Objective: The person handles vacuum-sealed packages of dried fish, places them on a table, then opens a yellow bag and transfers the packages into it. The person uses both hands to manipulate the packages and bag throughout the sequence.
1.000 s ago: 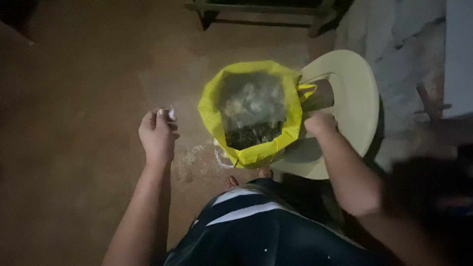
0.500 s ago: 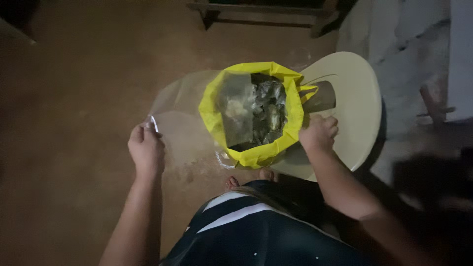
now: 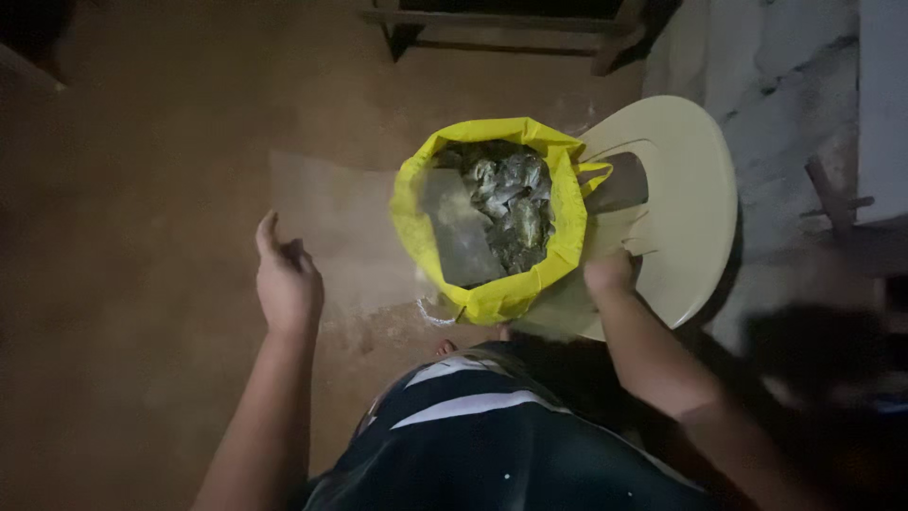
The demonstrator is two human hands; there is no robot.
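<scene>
yellow bag (image 3: 492,293): an open sack of yellow plastic is sitting at the front edge of the pale plastic chair (image 3: 690,189), its mouth gaping upward.
contents (image 3: 511,199): dark, crumpled greenish scraps are filling it.
clear sheet (image 3: 331,227): a see-through plastic film is hanging over the floor, left of the bag.

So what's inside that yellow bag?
The yellow bag holds a heap of dark, crumpled scraps, partly veiled by a clear plastic sheet. Whatever lies deeper is covered, and the dim light hides what the scraps are.
</scene>
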